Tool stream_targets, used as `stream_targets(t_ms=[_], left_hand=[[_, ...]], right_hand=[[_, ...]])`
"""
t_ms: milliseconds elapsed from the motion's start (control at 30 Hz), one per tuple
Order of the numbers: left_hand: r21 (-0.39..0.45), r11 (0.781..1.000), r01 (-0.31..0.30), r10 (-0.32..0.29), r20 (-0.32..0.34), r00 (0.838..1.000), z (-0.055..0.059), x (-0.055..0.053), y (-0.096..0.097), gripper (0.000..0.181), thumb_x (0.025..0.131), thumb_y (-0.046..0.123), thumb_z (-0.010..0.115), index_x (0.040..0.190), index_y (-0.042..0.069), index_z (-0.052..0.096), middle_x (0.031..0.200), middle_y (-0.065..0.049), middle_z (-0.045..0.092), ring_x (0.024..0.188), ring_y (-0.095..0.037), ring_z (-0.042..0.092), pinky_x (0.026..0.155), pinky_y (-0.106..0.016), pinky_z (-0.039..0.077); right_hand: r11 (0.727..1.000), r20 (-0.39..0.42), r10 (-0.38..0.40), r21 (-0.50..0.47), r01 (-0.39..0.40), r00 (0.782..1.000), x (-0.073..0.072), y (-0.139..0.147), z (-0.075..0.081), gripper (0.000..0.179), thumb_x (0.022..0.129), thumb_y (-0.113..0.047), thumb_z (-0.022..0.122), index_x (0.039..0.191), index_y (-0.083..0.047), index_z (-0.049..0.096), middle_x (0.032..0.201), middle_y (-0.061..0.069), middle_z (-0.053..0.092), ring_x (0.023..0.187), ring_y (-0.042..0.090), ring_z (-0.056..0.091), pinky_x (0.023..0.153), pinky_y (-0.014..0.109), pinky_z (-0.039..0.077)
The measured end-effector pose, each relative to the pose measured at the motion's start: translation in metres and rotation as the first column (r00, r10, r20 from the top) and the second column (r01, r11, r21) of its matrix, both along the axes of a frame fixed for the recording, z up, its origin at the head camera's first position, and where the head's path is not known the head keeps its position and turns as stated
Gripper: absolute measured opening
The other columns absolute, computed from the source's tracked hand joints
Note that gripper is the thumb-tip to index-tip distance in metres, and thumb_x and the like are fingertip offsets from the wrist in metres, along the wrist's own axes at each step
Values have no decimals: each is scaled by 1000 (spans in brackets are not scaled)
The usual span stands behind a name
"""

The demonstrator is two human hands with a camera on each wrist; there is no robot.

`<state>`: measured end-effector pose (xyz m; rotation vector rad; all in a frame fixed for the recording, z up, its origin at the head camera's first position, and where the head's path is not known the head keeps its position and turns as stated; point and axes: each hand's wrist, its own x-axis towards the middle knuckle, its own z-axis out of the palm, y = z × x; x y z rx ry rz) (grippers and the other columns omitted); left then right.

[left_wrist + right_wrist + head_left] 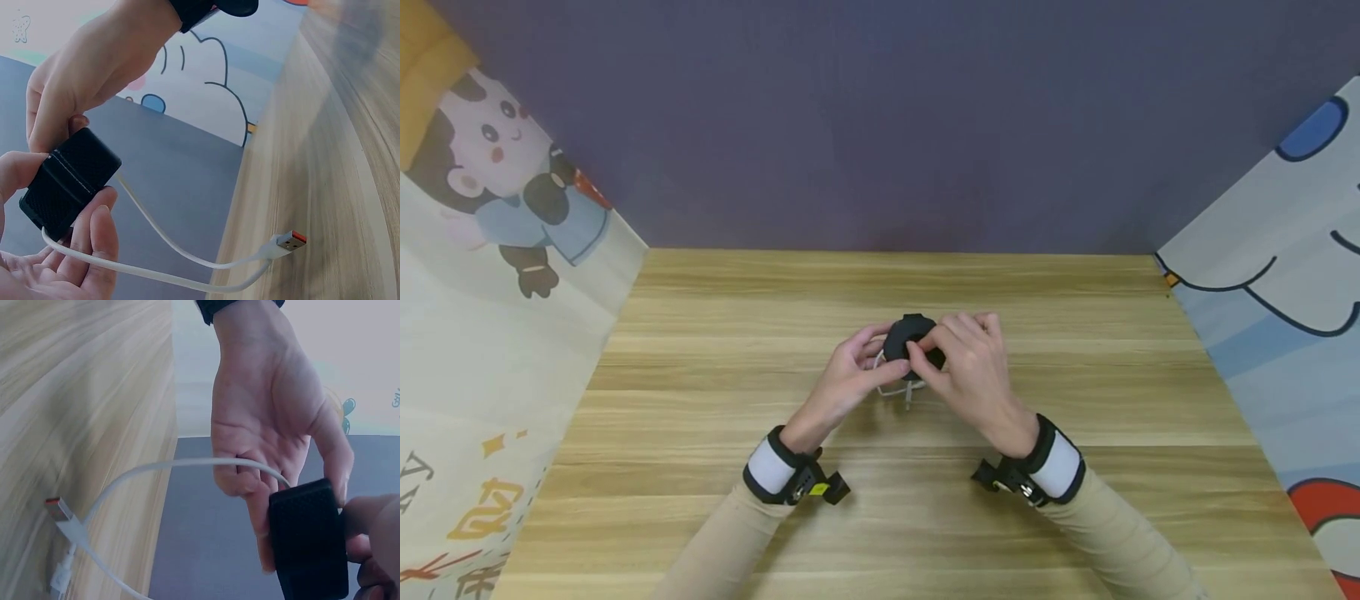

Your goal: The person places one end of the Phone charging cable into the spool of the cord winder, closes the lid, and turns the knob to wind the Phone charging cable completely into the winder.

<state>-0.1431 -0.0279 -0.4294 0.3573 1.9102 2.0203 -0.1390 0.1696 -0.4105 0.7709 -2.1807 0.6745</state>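
A black ring-shaped cable winder point(898, 338) is held up over the table between both hands. My left hand point(847, 377) grips its left rim, thumb in front and fingers behind. The thumb and index finger of my right hand point(973, 371) pinch at its middle, covering part of the centre hole. Out of the black winder point(62, 181) comes a white cable point(200, 461), which hangs in a loop below. At the loop's low end is a white USB plug point(276, 245) with an orange-red inside. Beside it in the right wrist view dangles a second white connector point(60, 578).
Under the hands lies a wood-grain table point(760, 292). A dark blue-grey panel point(880, 125) rises behind it. Cartoon-printed walls stand on the left point(475, 333) and right point(1255, 333). Each wrist wears a strap with a small camera.
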Motion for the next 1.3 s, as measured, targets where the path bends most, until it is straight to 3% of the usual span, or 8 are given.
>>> stream_targets(t_ms=[400,733,933,1033,1167,1300], left_hand=[[9,1000,-18,18,9,1000,-1,1,4,61,95,13,74,150,8,48,123,-16,70,83,-12,62,77,-22,54],[-23,999,-47,47,17,999,-2,0,5,60,96,16,73,150,9,48,127,-16,70,97,-15,69,85,-27,56],[-7,998,-63,63,14,998,-1,-2,4,61,94,13,71,151,6,48,129,-21,68,98,-16,71,91,-40,61],[6,998,-59,58,14,998,0,-3,2,63,94,12,71,152,5,47,133,-22,66,102,-19,72,91,-38,61],[-1,999,-52,52,13,999,2,-4,0,61,94,11,70,151,4,48,138,-19,64,111,-23,70,91,-30,60],[-33,999,-35,35,1,999,2,-5,-2,60,94,12,70,150,4,50,140,-18,63,119,-27,68,93,-29,58]], right_hand=[[994,67,-64,-87,70,996,6,-6,-1,21,90,-11,75,72,-8,65,66,3,63,62,23,54,73,44,32],[996,54,-24,-87,28,998,3,-5,-5,22,88,-11,76,72,-7,62,67,4,60,62,22,52,70,44,30],[1000,39,24,7,-24,999,-1,6,1,13,93,-16,75,83,-8,69,76,3,62,70,23,54,72,43,33],[994,20,87,70,-88,996,-5,12,5,9,90,-13,80,95,-9,74,85,4,65,77,24,58,74,42,36],[967,31,193,161,-196,981,-9,20,11,23,86,-9,83,107,-13,76,95,3,66,87,23,62,76,42,37],[926,91,229,286,-245,969,-10,27,21,25,88,-11,81,111,-19,76,103,0,66,93,20,61,80,41,38]])
